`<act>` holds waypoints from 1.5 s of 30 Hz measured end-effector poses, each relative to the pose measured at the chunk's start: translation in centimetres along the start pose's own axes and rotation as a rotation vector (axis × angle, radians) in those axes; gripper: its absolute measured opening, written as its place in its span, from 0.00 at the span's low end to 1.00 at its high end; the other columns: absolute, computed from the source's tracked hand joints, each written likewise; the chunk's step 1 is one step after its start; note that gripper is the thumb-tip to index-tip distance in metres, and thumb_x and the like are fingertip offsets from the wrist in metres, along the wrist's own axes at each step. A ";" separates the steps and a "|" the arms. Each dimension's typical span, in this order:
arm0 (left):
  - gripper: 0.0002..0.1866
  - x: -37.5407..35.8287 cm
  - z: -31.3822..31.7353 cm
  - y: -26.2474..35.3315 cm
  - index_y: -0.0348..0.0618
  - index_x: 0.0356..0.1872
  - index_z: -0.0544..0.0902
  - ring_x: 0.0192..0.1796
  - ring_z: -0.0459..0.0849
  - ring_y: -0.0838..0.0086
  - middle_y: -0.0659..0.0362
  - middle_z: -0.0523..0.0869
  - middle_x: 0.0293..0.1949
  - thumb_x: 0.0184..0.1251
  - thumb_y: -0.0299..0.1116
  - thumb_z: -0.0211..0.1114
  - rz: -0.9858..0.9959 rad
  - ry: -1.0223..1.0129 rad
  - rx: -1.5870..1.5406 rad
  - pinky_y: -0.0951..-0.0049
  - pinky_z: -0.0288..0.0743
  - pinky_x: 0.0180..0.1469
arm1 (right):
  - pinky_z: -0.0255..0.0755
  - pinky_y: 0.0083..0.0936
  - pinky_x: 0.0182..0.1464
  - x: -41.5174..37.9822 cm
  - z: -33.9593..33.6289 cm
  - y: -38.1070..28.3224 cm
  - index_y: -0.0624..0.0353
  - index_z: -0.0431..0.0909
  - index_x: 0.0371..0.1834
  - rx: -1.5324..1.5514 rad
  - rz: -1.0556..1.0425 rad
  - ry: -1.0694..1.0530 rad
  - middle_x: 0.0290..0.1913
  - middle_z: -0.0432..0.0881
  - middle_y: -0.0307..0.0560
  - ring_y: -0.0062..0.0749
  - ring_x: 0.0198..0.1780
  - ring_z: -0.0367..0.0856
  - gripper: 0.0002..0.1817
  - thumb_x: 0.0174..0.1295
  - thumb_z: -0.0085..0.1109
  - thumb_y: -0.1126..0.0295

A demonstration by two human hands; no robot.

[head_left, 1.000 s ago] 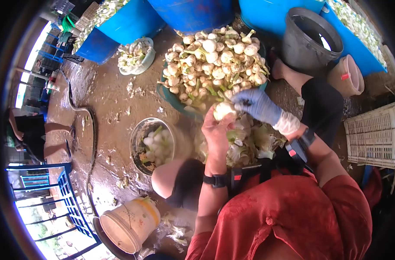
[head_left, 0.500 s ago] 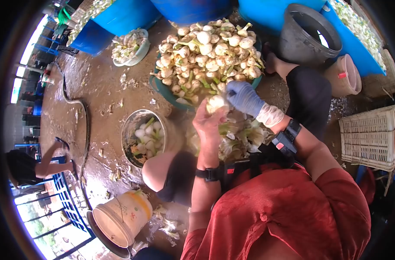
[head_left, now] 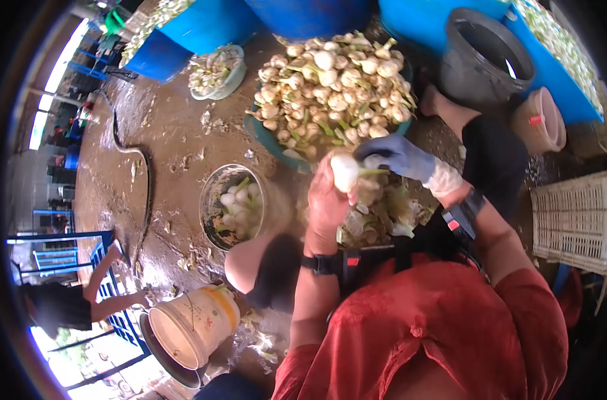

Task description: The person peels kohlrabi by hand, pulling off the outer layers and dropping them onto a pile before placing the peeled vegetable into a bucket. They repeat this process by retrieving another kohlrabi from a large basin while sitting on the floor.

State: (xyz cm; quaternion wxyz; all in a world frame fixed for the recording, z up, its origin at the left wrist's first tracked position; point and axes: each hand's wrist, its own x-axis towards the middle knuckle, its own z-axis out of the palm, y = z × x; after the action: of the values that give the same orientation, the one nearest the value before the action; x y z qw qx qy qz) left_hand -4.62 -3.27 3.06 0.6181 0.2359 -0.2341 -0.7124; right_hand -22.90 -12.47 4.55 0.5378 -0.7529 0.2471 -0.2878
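A peeled white bulb (head_left: 345, 173) with a short green stem, onion- or garlic-like, is held in my bare left hand (head_left: 327, 197), stem pointing right. Beside it, my right hand (head_left: 402, 157) in a blue-grey glove is closed, its curled fingers just above the stem. Whatever those fingers hold is too blurred to make out. Just beyond both hands, a green tub (head_left: 257, 133) bears a heap of unpeeled, dirt-stained bulbs (head_left: 337, 87). Below my hands lies a pile of peeled-off leaves and skins (head_left: 383, 217). Left of my knee stands a bucket (head_left: 210, 230) with clean white bulbs (head_left: 240, 207).
Blue barrels (head_left: 303, 17) and a dark grey bucket (head_left: 460, 70) line the far side. A pink bucket (head_left: 549, 123) and white basket (head_left: 570, 213) stand right. A hose (head_left: 147, 180) crosses the wet floor. A white bucket (head_left: 183, 330) leans lower left, near another person (head_left: 63, 303).
The bulb now shows its white side, stem turned right. My gloved hand has come down slightly beside it. At far left the other person has shifted, an arm now reaching toward the white bucket.
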 end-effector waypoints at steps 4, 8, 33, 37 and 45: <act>0.23 0.5 0.4 -0.2 0.44 0.52 0.72 0.22 0.72 0.74 0.60 0.78 0.33 0.67 0.51 0.56 -0.134 0.223 0.062 0.77 0.61 0.17 | 0.74 0.29 0.40 0.5 1.4 0.9 0.61 0.81 0.42 -0.269 0.058 -0.047 0.34 0.83 0.54 0.39 0.34 0.82 0.15 0.52 0.64 0.67; 0.24 0.3 0.1 -0.7 0.40 0.44 0.76 0.19 0.70 0.81 0.64 0.75 0.24 0.59 0.50 0.64 -0.132 0.336 0.513 0.82 0.54 0.16 | 0.73 0.31 0.38 -0.6 3.0 2.8 0.60 0.82 0.40 -0.271 0.104 0.006 0.32 0.82 0.57 0.45 0.34 0.82 0.14 0.51 0.64 0.67; 0.20 -2.1 -3.0 -1.4 0.35 0.43 0.79 0.29 0.82 0.67 0.53 0.84 0.33 0.58 0.42 0.64 -0.232 0.367 0.373 0.71 0.75 0.25 | 0.72 0.30 0.40 -0.9 5.3 4.1 0.67 0.78 0.35 -0.171 0.044 -0.028 0.29 0.79 0.56 0.45 0.33 0.79 0.10 0.58 0.55 0.69; 0.19 -2.0 -2.6 -2.0 0.31 0.42 0.79 0.37 0.85 0.63 0.50 0.84 0.37 0.53 0.34 0.67 -0.083 0.158 0.095 0.67 0.80 0.34 | 0.73 0.29 0.41 -1.3 4.5 3.6 0.63 0.76 0.35 -0.097 -0.244 -0.045 0.36 0.79 0.50 0.38 0.35 0.79 0.08 0.57 0.58 0.70; 0.26 -1.7 -1.9 -1.7 0.32 0.49 0.78 0.43 0.83 0.57 0.49 0.84 0.41 0.43 0.30 0.64 -0.134 -0.044 -0.029 0.53 0.76 0.48 | 0.75 0.22 0.45 -2.9 3.4 1.2 0.63 0.79 0.39 0.979 0.355 0.101 0.39 0.83 0.41 0.21 0.38 0.80 0.08 0.61 0.58 0.70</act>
State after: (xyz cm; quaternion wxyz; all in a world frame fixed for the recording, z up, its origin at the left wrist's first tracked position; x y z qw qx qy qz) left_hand -4.57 -1.42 0.60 0.5670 0.2264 -0.2211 -0.7605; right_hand -22.63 -8.57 2.01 0.8547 -0.3448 0.2331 -0.3102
